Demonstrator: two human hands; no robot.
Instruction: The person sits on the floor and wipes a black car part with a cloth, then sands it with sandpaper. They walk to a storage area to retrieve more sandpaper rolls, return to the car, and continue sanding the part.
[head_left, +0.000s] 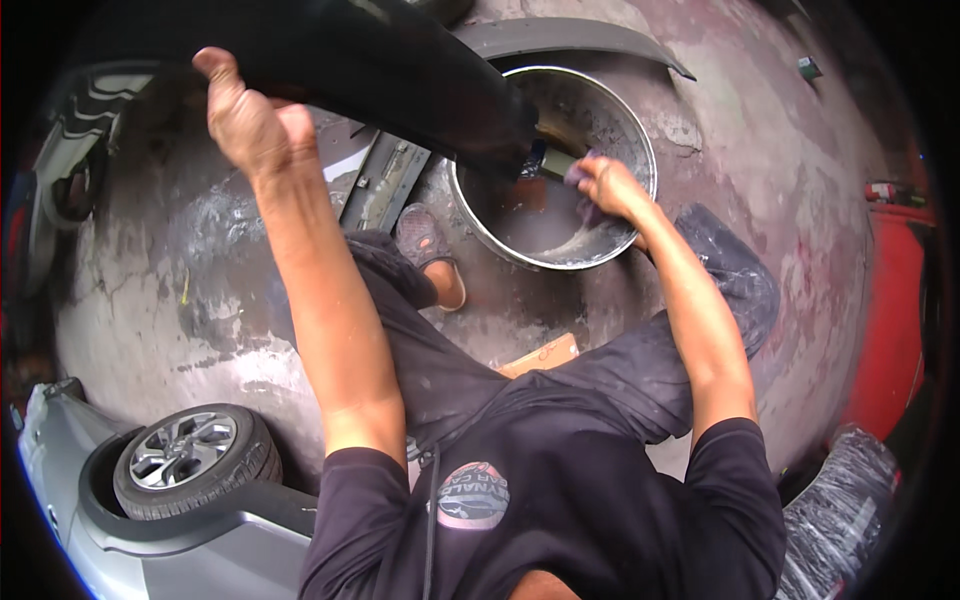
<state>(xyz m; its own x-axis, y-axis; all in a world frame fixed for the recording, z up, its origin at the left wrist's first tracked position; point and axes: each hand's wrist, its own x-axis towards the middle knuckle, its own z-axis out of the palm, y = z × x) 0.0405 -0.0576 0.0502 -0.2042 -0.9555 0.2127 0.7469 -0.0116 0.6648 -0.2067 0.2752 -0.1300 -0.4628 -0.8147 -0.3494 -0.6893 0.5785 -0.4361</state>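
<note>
- At the lower left, a silver car body (200, 555) runs out of view at the dark rim, a spoked wheel (188, 458) beside it.
- The left hand (255, 125) touches the lower edge of a long black panel (410, 85), thumb pointing up and away; its other fingers are mostly hidden by the panel, so how far they close cannot be told. The left forearm reaches steeply upward, nearly straight.
- The panel slants down rightward, its upper end lost in darkness and its lower end over a round metal tub (645, 125).
- Between panel and right hand, a pale green piece (558, 164) is hard to make out.
- The right hand (615, 188) is bunched around a purple cloth (588, 208) over the tub's right side, its fingertips partly covered. The right elbow is bent, the forearm angled inward.
- At the far right, a red object (885, 320) fades into the rim.
</note>
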